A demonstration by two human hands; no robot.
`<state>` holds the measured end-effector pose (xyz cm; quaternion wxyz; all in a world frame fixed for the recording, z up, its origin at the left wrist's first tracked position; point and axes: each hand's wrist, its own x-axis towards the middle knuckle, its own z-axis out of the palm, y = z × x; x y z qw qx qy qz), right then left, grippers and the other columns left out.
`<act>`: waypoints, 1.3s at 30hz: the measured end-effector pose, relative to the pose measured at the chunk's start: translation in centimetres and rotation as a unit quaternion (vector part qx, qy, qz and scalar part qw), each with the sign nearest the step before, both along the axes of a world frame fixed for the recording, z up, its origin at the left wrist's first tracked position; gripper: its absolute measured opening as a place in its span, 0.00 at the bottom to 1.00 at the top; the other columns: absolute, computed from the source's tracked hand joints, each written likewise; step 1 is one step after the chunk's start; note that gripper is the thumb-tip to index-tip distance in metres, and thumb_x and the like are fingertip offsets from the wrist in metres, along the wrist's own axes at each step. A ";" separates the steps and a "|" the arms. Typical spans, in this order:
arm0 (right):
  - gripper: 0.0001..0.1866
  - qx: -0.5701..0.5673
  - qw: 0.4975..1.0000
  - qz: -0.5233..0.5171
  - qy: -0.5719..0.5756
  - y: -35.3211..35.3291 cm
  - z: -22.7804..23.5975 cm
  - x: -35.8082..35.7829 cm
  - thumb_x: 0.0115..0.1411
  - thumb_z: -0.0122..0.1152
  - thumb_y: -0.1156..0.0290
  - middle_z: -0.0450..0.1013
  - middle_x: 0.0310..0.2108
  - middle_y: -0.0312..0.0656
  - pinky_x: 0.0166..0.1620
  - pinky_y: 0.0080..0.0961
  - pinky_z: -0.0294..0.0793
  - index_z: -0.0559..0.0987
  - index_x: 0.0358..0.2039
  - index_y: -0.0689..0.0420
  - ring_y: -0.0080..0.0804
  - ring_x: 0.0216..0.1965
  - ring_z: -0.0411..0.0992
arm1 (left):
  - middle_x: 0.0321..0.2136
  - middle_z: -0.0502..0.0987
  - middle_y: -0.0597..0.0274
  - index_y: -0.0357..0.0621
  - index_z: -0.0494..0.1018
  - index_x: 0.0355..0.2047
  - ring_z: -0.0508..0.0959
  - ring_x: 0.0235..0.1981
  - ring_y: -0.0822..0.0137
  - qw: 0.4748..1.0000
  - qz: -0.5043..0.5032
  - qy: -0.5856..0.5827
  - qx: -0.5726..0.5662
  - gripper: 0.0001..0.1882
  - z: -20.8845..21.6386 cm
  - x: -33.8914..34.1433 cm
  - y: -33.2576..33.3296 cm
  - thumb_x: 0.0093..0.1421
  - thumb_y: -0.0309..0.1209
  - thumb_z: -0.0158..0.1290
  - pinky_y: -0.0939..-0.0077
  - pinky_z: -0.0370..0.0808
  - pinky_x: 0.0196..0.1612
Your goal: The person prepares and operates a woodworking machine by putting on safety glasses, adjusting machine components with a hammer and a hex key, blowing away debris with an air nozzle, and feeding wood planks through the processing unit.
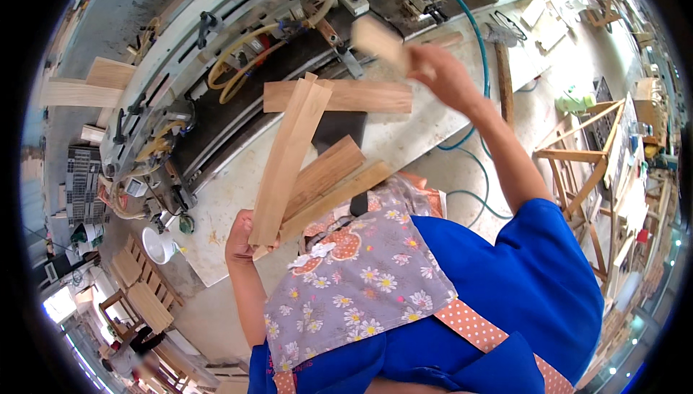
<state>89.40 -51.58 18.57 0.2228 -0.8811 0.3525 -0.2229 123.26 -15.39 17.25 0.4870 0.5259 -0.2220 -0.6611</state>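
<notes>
My left hand (241,237) is closed around the near end of long, narrow wooden boards (289,159), which slant up and away over the workbench (224,213). Farther right, my right hand (444,76) is raised over the bench and grips a short pale wooden piece (377,40), blurred by motion. Beneath the far end of the held boards, a wider wooden board (368,96) lies crosswise. Two more boards, a brown one (328,174) and a paler one (346,195), lie at an angle close to my apron (361,278).
A long machine (238,40) with yellow hoses runs along the bench's far side. A teal hose (476,26) hangs down at the right, near a hammer (503,69). Wooden frames (577,156) stand on the right; a white bucket (159,246) is on the left.
</notes>
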 end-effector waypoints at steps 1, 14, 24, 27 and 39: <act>0.24 0.080 0.995 0.028 0.060 1.4 1.5 2.1 0.51 0.64 0.67 0.71 0.47 0.46 0.54 0.35 0.66 0.72 0.50 0.52 0.44 0.50 0.68 | 0.30 0.77 0.42 0.40 0.69 0.34 0.77 0.18 0.56 1.000 -0.008 0.008 -0.028 0.33 -1.0 0.3 0.3 0.50 0.62 0.54 0.71 0.73 0.13; 0.34 0.717 0.559 0.199 -0.367 4.7 4.2 3.5 0.62 0.45 0.44 0.69 0.50 0.45 0.38 0.24 0.76 0.62 0.60 0.55 0.26 0.38 0.74 | 0.33 0.76 0.62 0.34 0.76 0.37 0.75 0.33 0.71 0.936 -0.033 -0.334 -0.107 0.22 5.1 -4.8 -9.5 0.38 0.28 0.64 0.79 0.72 0.32; 0.15 0.636 0.754 0.146 -0.080 1.1 4.4 -4.7 0.59 0.59 0.64 0.75 0.30 0.37 0.31 0.19 0.77 0.77 0.41 0.62 0.21 0.28 0.74 | 0.41 0.71 0.55 0.40 0.73 0.46 0.72 0.43 0.59 0.743 -0.100 -0.610 -0.256 0.33 9.6 -5.1 -15.3 0.34 0.27 0.66 0.69 0.71 0.45; 0.15 0.612 0.762 -0.003 -0.213 -2.8 9.9 -5.8 0.58 0.60 0.65 0.76 0.31 0.41 0.23 0.20 0.77 0.77 0.41 0.63 0.25 0.26 0.76 | 0.49 0.67 0.53 0.39 0.70 0.48 0.68 0.47 0.56 0.726 0.025 -0.644 -0.242 0.32 12.0 -5.8 -15.7 0.40 0.30 0.64 0.66 0.68 0.48; 0.18 0.283 0.839 -0.136 -0.445 -29.8 19.8 -8.4 0.63 0.55 0.59 0.72 0.31 0.42 0.11 0.07 0.58 0.72 0.41 0.64 0.22 0.20 0.75 | 0.38 0.78 0.53 0.36 0.74 0.41 0.78 0.38 0.59 0.838 0.047 -0.540 -0.068 0.13 6.4 -5.4 -11.9 0.57 0.29 0.55 0.71 0.74 0.41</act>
